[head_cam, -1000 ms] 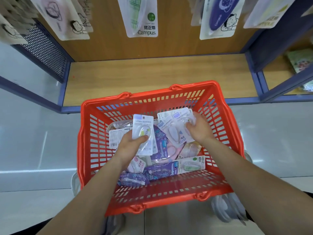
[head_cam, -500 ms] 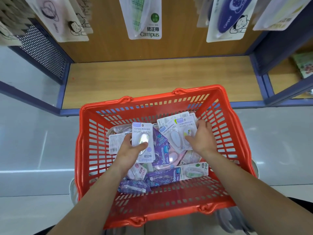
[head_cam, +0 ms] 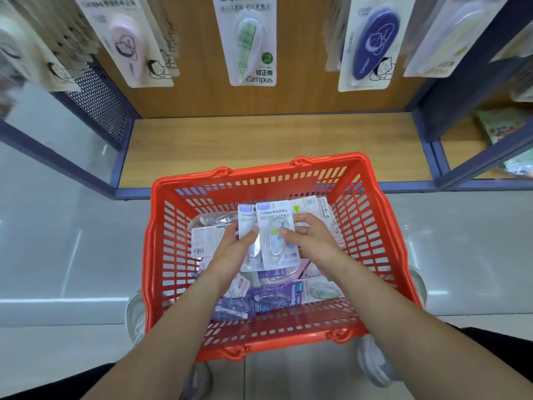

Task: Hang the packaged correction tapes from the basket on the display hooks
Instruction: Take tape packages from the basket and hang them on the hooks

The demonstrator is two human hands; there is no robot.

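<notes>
A red plastic basket (head_cam: pixel 372 226) stands on the floor in front of me, holding several packaged correction tapes. My left hand (head_cam: pixel 230 249) pinches one white-carded pack (head_cam: pixel 245 219) above the heap. My right hand (head_cam: pixel 310 241) holds a second pack (head_cam: pixel 275 223) with a clear oval tape, laid over the first one. Both hands meet at the middle of the basket. More packs lie below, among them a purple one (head_cam: pixel 277 295) and a green one (head_cam: pixel 323 290). Packs hang on the display above: a pink one (head_cam: pixel 127 39), a green plaid one (head_cam: pixel 249 41), a dark blue one (head_cam: pixel 372 44).
A wooden shelf board (head_cam: pixel 274 145) with a blue frame lies behind the basket, under the hanging packs. A perforated blue side panel (head_cam: pixel 98 99) stands at left. Another shelf bay with goods (head_cam: pixel 501 128) is at right. Pale tiled floor (head_cam: pixel 72 255) surrounds the basket.
My right hand lifted a pack from the right of the heap and brought it left against the pack in my left hand. The view tilted up, showing more of the hanging packs.
</notes>
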